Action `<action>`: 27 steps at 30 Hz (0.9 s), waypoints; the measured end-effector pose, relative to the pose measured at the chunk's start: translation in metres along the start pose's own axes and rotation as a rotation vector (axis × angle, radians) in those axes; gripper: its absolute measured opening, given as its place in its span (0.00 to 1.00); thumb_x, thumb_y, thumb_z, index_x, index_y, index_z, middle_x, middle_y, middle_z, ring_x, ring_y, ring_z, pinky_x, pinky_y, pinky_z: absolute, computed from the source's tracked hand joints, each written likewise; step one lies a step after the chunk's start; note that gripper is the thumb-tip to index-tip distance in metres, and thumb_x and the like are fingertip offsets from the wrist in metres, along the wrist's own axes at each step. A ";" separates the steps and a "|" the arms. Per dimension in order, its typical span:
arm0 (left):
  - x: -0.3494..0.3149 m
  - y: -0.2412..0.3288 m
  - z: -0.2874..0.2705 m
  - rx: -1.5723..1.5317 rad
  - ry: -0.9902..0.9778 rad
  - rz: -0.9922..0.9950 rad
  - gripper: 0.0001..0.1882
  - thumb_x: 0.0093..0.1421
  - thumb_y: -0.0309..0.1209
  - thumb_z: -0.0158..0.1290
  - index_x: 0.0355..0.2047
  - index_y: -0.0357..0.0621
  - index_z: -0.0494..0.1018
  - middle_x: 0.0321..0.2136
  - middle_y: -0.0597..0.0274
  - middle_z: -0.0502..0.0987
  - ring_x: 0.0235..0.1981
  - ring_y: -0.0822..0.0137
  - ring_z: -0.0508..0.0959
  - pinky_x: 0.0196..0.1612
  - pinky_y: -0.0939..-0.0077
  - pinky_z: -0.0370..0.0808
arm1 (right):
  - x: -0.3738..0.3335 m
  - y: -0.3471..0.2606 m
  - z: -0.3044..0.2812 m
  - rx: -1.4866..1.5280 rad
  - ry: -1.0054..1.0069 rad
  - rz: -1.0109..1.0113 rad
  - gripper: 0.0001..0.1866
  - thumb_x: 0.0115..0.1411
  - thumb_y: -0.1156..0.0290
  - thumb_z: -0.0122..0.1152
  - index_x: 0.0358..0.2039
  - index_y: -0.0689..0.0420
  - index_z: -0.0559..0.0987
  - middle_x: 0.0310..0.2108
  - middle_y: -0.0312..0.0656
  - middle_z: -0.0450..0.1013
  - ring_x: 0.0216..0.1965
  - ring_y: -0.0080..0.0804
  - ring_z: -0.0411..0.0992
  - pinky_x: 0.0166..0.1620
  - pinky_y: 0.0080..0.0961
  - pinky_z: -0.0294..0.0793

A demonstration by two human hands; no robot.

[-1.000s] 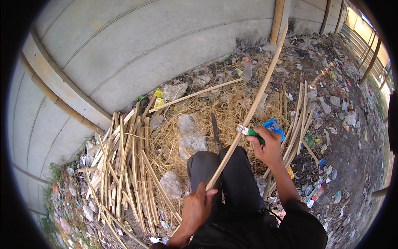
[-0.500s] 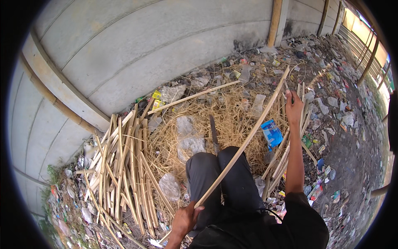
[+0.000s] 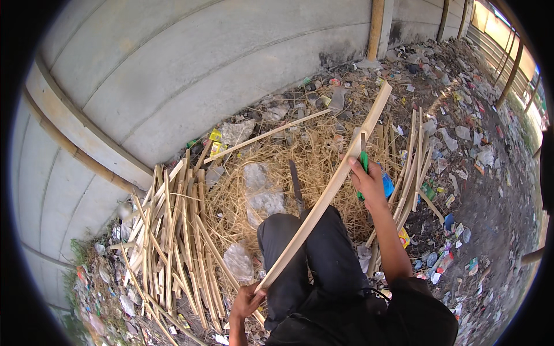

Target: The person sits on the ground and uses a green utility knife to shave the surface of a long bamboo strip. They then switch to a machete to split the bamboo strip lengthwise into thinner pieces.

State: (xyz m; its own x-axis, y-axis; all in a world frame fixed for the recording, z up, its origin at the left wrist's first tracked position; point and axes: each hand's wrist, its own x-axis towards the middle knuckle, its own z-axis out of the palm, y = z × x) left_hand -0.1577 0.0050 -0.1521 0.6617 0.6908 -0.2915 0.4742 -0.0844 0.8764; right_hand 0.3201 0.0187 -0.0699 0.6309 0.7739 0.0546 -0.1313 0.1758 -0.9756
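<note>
A long pale bamboo strip (image 3: 314,218) slants across my knees, its far end up to the right. My left hand (image 3: 247,301) is closed round its lower end. Higher up, my right hand (image 3: 369,183) grips a green-handled knife (image 3: 363,158), its short dark blade lying against the strip; the thumb side touches the strip too. A larger dark-bladed knife (image 3: 296,183) stands out in front of my knees, its lower part hidden by them.
Many bamboo strips (image 3: 173,230) lie heaped at my left, with more strips (image 3: 412,167) at my right. Thin shavings (image 3: 323,153) cover the ground ahead. One strip (image 3: 271,134) lies across them. A concrete wall (image 3: 231,75) stands beyond; litter (image 3: 456,138) spreads rightward.
My right hand has come down and left from near the far end to the strip, bringing the green-handled knife against it. The strip has turned, showing a wider face. My left hand shifted slightly left.
</note>
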 end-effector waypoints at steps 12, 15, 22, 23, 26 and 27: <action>0.047 0.112 -0.040 0.030 0.193 0.253 0.42 0.68 0.67 0.49 0.54 0.33 0.74 0.44 0.49 0.84 0.46 0.54 0.87 0.51 0.59 0.81 | -0.076 -0.024 0.052 0.078 -0.051 0.011 0.13 0.69 0.66 0.69 0.30 0.59 0.83 0.21 0.22 0.65 0.23 0.11 0.58 0.27 0.20 0.55; 0.078 0.155 -0.015 -0.137 0.091 0.394 0.51 0.65 0.73 0.45 0.59 0.29 0.70 0.44 0.50 0.82 0.43 0.57 0.86 0.49 0.62 0.81 | -0.099 -0.034 0.073 0.099 -0.082 -0.010 0.12 0.70 0.66 0.69 0.35 0.62 0.85 0.23 0.25 0.70 0.25 0.11 0.61 0.28 0.20 0.60; 0.091 0.184 0.032 -0.289 -0.261 0.278 0.22 0.80 0.45 0.42 0.50 0.37 0.73 0.25 0.64 0.73 0.26 0.72 0.75 0.32 0.74 0.73 | -0.096 -0.045 0.046 -0.266 -0.167 -0.310 0.16 0.68 0.60 0.69 0.37 0.62 0.82 0.21 0.31 0.71 0.21 0.16 0.64 0.27 0.21 0.64; 0.090 0.183 0.037 -0.228 -0.177 0.287 0.19 0.81 0.42 0.42 0.48 0.38 0.74 0.24 0.65 0.72 0.26 0.72 0.75 0.32 0.74 0.72 | -0.094 -0.045 0.042 -0.442 -0.185 -0.451 0.17 0.68 0.58 0.70 0.36 0.61 0.81 0.21 0.32 0.70 0.20 0.17 0.64 0.26 0.22 0.64; 0.082 0.196 0.034 -0.284 -0.129 0.219 0.17 0.80 0.40 0.44 0.42 0.39 0.74 0.23 0.65 0.70 0.25 0.73 0.72 0.31 0.74 0.71 | -0.091 -0.052 0.034 -0.391 -0.141 -0.631 0.21 0.64 0.56 0.73 0.42 0.60 0.77 0.23 0.36 0.69 0.19 0.24 0.66 0.26 0.24 0.66; 0.082 0.197 0.034 -0.288 -0.120 0.203 0.17 0.80 0.39 0.44 0.42 0.39 0.74 0.22 0.65 0.70 0.25 0.73 0.72 0.31 0.74 0.71 | -0.087 -0.050 0.028 -0.433 -0.168 -0.693 0.21 0.62 0.56 0.75 0.42 0.59 0.78 0.25 0.36 0.71 0.20 0.27 0.69 0.26 0.25 0.68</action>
State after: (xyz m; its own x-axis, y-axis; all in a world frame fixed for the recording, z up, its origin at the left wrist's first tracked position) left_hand 0.0094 0.0206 -0.0158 0.7972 0.5899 -0.1287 0.1546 0.0065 0.9880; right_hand 0.2504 -0.0406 -0.0204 0.3337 0.6629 0.6702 0.5724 0.4224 -0.7028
